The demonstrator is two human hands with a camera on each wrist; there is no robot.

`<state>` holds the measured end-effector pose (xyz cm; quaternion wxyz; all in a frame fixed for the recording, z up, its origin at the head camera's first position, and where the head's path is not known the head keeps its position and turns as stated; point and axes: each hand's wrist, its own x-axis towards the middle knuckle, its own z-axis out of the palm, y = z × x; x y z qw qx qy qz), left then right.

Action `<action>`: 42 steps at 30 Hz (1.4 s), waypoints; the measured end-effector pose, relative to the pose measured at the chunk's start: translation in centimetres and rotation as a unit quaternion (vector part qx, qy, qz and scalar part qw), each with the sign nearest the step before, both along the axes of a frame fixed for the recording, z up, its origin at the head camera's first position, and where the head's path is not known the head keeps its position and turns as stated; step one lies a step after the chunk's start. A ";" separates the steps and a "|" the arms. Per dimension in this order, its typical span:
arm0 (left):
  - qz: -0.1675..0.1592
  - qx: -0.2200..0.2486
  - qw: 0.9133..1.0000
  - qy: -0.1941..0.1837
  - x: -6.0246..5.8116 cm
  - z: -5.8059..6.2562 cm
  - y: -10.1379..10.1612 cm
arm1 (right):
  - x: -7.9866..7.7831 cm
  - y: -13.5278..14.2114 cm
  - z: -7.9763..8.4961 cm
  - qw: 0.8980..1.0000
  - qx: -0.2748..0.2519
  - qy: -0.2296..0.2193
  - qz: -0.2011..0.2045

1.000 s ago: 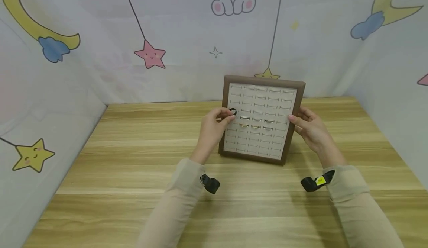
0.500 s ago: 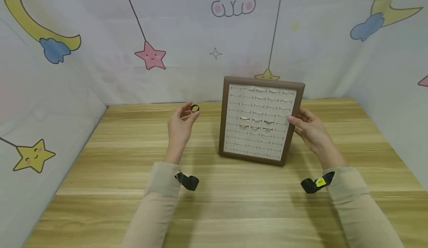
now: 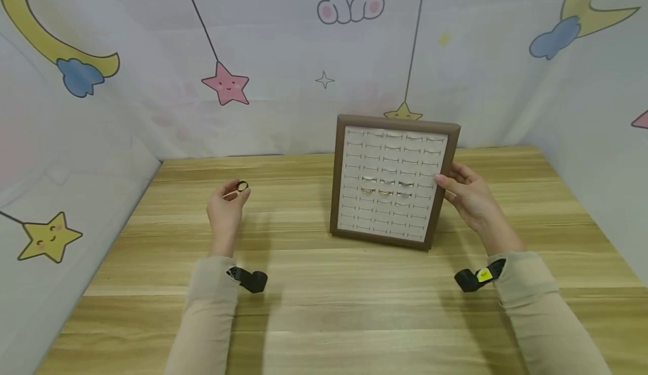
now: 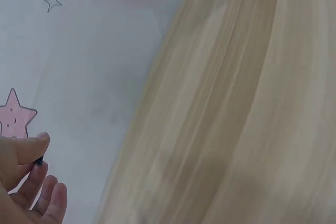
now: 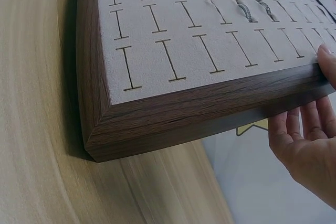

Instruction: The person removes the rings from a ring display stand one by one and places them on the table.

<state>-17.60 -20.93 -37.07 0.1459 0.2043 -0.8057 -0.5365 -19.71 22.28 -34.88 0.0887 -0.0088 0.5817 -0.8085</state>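
Note:
Between thumb and fingertips my left hand (image 3: 225, 212) pinches a dark ring (image 3: 242, 186), out over the left part of the table. In the left wrist view only a dark bit of that ring (image 4: 39, 160) shows between the fingers. My right hand (image 3: 471, 200) grips the right side of a brown-framed ring display board (image 3: 390, 217), thumb on the front and fingers behind. The board leans back with its lower edge on the table. Its pale slotted face carries two short rows of silver and gold rings (image 3: 386, 193) near the middle; other slots hold none.
The wood-grain table (image 3: 304, 307) spans the view. Behind it hangs a pale cloth backdrop (image 3: 283, 105) with printed stars and moons, continuing along both sides. A black wrist camera (image 3: 250, 279) is strapped on the left wrist, another black camera (image 3: 471, 279) on the right.
My left hand has moved away from the board's left edge toward the left and slightly lower, carrying the dark ring. The right hand and the board have stayed in place.

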 end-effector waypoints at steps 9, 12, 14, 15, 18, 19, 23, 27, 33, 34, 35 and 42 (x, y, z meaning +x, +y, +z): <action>0.031 -0.002 0.999 -0.039 1.3 -1.8 -2.8 | 0.1 0.0 0.0 1.000 -0.001 -0.001 0.001; 0.031 -0.006 0.998 -0.049 1.5 -2.2 -3.5 | 0.1 0.0 0.1 1.000 0.001 -0.001 0.002; 0.028 -0.016 0.998 -0.059 1.7 -2.4 -3.8 | 0.1 0.0 0.1 1.000 0.005 -0.001 0.001; 0.026 -0.027 0.997 -0.064 1.8 -2.5 -4.0 | 0.1 0.0 0.1 1.000 0.007 -0.001 0.002; 0.020 -0.059 0.994 -0.085 2.1 -2.7 -4.3 | 0.1 0.0 0.0 1.000 0.009 -0.002 0.003; 0.018 -0.070 0.993 -0.091 2.2 -2.8 -4.4 | 0.1 0.0 0.0 1.000 0.009 -0.002 0.003; 0.012 -0.086 0.990 -0.108 2.5 -3.2 -4.8 | 0.0 0.0 0.0 1.000 0.006 -0.003 0.003; 0.011 -0.084 0.990 -0.117 2.6 -3.4 -4.9 | 0.1 0.0 0.1 1.000 0.008 -0.002 0.003; 0.013 -0.094 0.988 -0.125 2.6 -3.5 -5.0 | 0.1 0.0 0.1 1.000 0.003 -0.002 0.002; 0.012 -0.097 0.987 -0.126 2.6 -3.5 -5.0 | 0.1 0.0 0.1 1.000 0.002 -0.002 0.002; 0.012 -0.098 0.987 -0.125 2.6 -3.6 -5.0 | 0.1 0.0 0.1 1.000 0.001 -0.003 0.001; 0.009 -0.100 0.988 -0.120 2.6 -3.9 -5.2 | 0.1 0.0 0.1 1.000 0.002 -0.004 0.000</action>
